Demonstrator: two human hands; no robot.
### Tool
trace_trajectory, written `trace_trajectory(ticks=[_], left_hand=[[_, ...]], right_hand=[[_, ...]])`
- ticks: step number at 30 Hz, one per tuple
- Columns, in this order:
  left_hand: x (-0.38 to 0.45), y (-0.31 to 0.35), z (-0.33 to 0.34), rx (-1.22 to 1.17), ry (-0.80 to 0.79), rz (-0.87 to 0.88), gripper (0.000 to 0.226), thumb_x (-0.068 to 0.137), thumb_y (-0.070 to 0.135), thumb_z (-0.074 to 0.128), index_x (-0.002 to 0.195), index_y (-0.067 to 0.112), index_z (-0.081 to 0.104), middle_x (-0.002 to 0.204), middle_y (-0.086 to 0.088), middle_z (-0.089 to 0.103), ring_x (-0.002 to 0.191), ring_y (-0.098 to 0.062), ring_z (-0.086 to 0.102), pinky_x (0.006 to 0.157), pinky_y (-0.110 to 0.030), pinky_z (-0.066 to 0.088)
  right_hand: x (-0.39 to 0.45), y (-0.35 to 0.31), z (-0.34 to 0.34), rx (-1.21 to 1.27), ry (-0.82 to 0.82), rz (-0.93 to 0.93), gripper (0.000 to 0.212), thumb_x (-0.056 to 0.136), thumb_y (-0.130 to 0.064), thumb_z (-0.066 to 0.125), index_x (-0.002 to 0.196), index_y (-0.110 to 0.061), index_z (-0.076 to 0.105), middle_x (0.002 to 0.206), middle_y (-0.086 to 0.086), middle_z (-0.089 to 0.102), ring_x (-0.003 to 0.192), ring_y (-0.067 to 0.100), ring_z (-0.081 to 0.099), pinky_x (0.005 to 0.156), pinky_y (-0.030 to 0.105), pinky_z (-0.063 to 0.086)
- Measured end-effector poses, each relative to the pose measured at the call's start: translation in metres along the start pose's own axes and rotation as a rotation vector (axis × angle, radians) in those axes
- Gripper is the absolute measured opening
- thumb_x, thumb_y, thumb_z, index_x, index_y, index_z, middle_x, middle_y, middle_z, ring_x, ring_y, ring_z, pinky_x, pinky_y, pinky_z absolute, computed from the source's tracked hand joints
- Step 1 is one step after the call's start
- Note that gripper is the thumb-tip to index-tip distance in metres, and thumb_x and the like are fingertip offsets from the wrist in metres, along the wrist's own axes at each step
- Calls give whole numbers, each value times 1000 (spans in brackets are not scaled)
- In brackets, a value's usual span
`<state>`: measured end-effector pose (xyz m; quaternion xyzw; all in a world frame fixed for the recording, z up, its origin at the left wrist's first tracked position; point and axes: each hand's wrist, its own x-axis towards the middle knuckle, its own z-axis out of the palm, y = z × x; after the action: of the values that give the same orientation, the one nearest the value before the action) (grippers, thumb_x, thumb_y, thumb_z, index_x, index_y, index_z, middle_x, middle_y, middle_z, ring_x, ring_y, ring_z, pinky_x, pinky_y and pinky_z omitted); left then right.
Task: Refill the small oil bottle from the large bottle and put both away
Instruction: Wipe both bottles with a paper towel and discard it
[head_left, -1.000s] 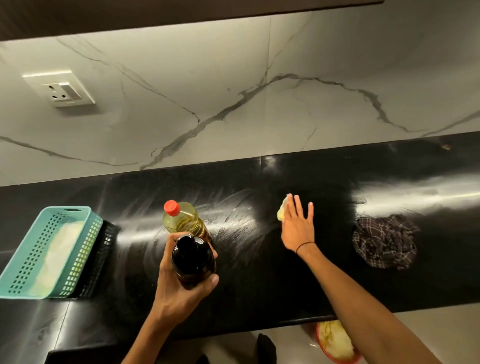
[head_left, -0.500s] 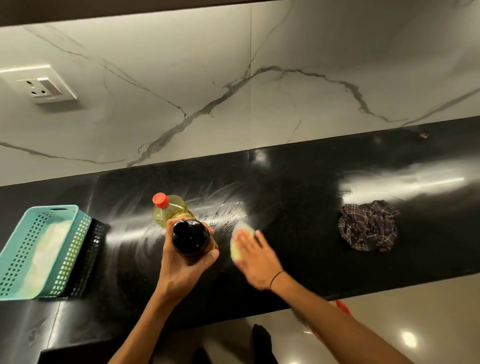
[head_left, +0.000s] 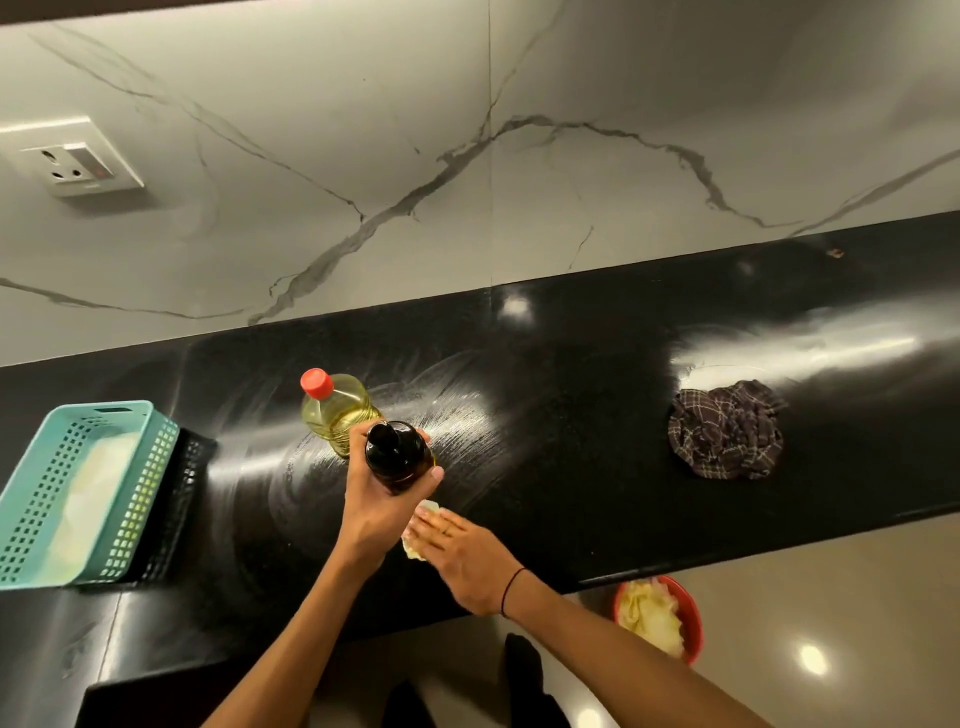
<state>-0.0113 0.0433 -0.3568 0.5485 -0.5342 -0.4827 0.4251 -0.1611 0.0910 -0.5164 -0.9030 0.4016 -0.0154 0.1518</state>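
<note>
— Fingers (head_left: 431, 475) of the left hand (head_left: 376, 512) wrap tightly round the small dark bottle (head_left: 397, 457), right?

— Yes, clamped on it, lifting it above the black counter (head_left: 597, 415), forearm angled up from below.

— And the large bottle (head_left: 337, 410)?

— Standing upright on the counter just behind the small dark bottle, red cap on.

— What about the right hand (head_left: 462, 558)?

— Flat, palm down, fingers together and extended, pressing a pale cloth (head_left: 415, 548) onto the counter just below the small dark bottle.
</note>
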Motion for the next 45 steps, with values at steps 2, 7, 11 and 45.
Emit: trace_trajectory(ticks=[2, 7, 11, 45], left_hand=[[0, -5, 1, -12, -7, -23, 77, 69, 29, 91, 131, 19, 46, 122, -15, 70, 117, -27, 70, 99, -35, 58], [-1, -23, 12, -11, -19, -60, 74, 77, 5, 91, 128, 36, 46, 126, -7, 69, 122, -22, 67, 106, -41, 53], [13, -37, 27, -4, -48, -86, 74, 79, 5, 91, 126, 41, 47, 132, -6, 65, 128, -21, 64, 112, -43, 50], [92, -103, 90, 109, -110, -79, 73, 81, 9, 90, 131, 18, 36, 122, 6, 58, 104, 16, 61, 94, -17, 47]], right_hand=[[-7, 19, -4, -82, 6, 2, 79, 96, -20, 49, 164, -11, 12, 172, 9, 13, 160, 22, 4, 130, 41, 5], [-57, 121, -35, -169, 124, 471, 77, 89, -17, 54, 160, -5, 28, 166, 13, 33, 156, 20, 13, 129, 45, 14], [-74, 134, -39, -97, 172, 736, 74, 93, -18, 44, 162, -4, 20, 169, 16, 22, 158, 29, 18, 129, 46, 17], [-51, 31, -44, 1548, 906, 1159, 30, 94, 1, 68, 117, -16, 63, 116, 6, 67, 107, 21, 69, 89, 42, 63]])
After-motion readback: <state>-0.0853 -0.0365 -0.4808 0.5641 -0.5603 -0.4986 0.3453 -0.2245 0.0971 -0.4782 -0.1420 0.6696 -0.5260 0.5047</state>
